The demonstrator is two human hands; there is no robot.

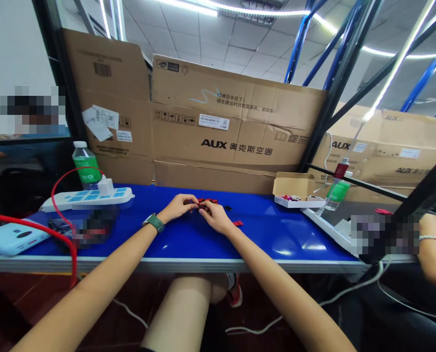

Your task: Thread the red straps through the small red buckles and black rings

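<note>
My left hand [178, 206], with a green-strapped watch [154, 223] on its wrist, meets my right hand [215, 216] over the blue tabletop. The fingertips of both hands are pinched together around a small dark red piece [200, 206]. Fingers hide most of it, so its exact kind cannot be made out. Just behind the fingers lie more small red and black pieces [212, 200]. A small black piece [228, 208] rests to the right of them, and a flat red piece [238, 223] lies beside my right wrist.
A white power strip [89, 196], a green-labelled bottle [85, 164] and a light blue power bank [14, 238] stand left, with a red cable [74, 254]. An open cardboard box [299, 201] sits back right. Cardboard panels [236, 132] wall the back. Another person's hand [434, 230] shows far right.
</note>
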